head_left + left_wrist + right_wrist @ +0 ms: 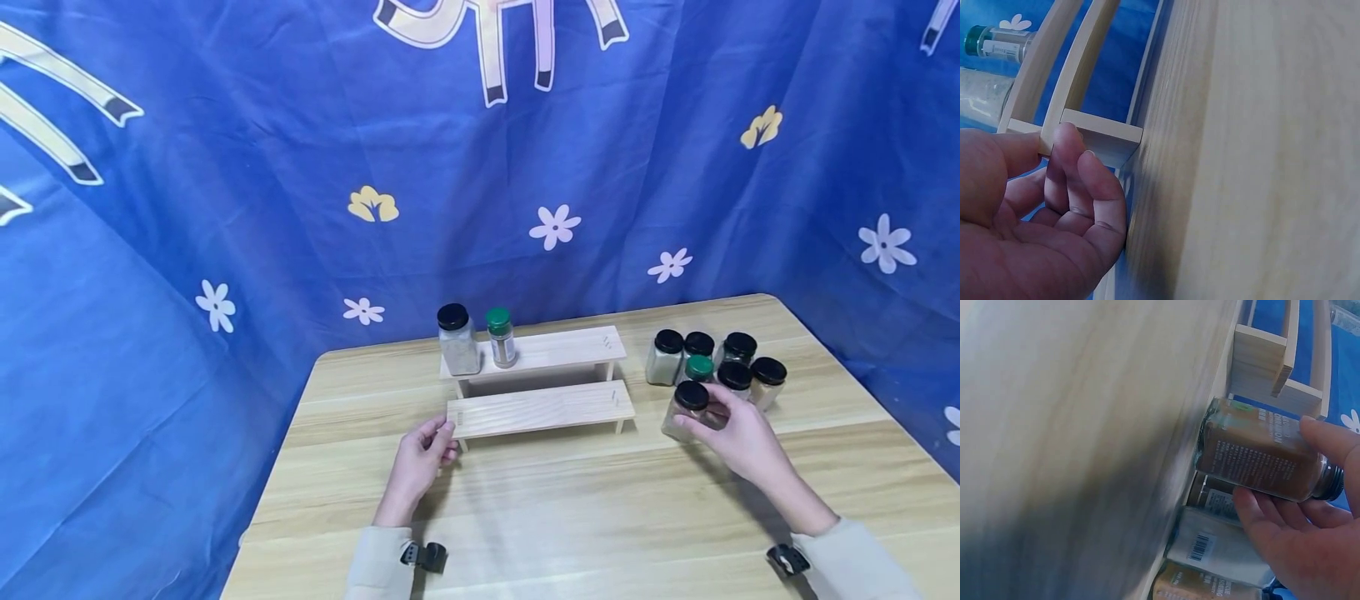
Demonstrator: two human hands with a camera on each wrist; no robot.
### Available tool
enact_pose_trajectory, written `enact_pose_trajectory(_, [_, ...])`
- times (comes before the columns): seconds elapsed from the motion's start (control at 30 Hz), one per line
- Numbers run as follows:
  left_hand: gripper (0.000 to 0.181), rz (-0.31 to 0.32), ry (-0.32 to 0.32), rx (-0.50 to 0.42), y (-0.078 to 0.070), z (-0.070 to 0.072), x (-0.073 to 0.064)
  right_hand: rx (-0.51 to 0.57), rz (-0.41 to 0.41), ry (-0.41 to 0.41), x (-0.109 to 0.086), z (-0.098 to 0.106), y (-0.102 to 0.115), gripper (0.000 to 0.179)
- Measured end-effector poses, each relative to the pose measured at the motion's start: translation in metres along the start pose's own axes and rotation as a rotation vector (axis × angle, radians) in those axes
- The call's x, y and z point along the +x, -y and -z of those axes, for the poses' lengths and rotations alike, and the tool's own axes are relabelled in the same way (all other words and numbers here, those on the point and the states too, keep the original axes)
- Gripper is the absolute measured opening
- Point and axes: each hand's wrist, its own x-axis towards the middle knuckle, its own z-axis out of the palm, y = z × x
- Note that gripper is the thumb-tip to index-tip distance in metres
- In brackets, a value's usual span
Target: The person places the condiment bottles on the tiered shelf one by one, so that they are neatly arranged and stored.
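Observation:
My left hand (422,458) pinches the left end of the front tier of a small two-tier wooden rack (540,410), thumb on top and fingers beneath. In my right hand (742,433) is a square glass spice jar (1260,447) with brown powder and a black lid, held between thumb and fingers. That jar stands in front of a cluster of other jars, right of the rack. On the rack's back tier stand a large black-lidded jar (459,343) with pale contents and a smaller green-lidded shaker bottle (501,340).
Behind the held jar are several black-lidded jars, among them one with white contents (664,358) and one at the right (767,383), plus a green-lidded bottle (699,367). A blue patterned cloth (480,167) hangs behind the wooden table (570,517).

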Motion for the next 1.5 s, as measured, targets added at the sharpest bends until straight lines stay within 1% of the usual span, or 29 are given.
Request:
enact_pose_trajectory(0.23, [0.051,0.003,-0.002,0.003,0.001,-0.001,0.000,0.027,0.009,0.005,0.001,0.000,0.005,0.045])
enact_pose_trajectory(0.37, [0.051,0.009,-0.008,0.009,0.000,-0.001,-0.001,0.050,0.019,-0.002,0.008,0.001,0.015,0.042])
enact_pose_trajectory(0.57, [0.051,0.014,-0.009,0.006,-0.001,-0.001,-0.001,0.063,0.066,-0.027,0.028,0.004,0.039,0.042])
enact_pose_trajectory(0.7, [0.051,0.014,-0.013,0.008,-0.001,0.000,-0.001,0.102,0.077,-0.027,0.044,0.003,0.059,0.040])
enact_pose_trajectory(0.77, [0.051,0.011,-0.017,0.011,0.000,0.000,-0.001,0.137,0.086,-0.015,0.053,0.001,0.070,0.040])
enact_pose_trajectory(0.87, [0.050,0.007,-0.022,0.012,0.000,0.001,-0.001,0.184,0.109,0.009,0.066,-0.004,0.085,0.041])
enact_pose_trajectory(1.0, [0.050,0.008,-0.012,0.008,0.000,-0.001,-0.001,0.256,0.148,0.039,0.079,-0.013,0.104,0.045])
enact_pose_trajectory(1.13, [0.050,-0.003,-0.005,0.002,0.000,-0.002,-0.001,0.341,0.147,0.088,0.091,-0.024,0.120,0.047])
enact_pose_trajectory(1.23, [0.050,-0.014,-0.007,0.002,0.000,-0.002,-0.001,0.399,0.131,0.132,0.101,-0.035,0.129,0.049])
enact_pose_trajectory(1.3, [0.051,-0.009,-0.007,0.001,0.000,-0.002,-0.001,0.431,0.123,0.156,0.107,-0.043,0.133,0.049])
enact_pose_trajectory(1.5, [0.051,0.024,-0.008,0.004,0.001,0.000,-0.002,0.488,0.144,0.205,0.121,-0.069,0.143,0.049])
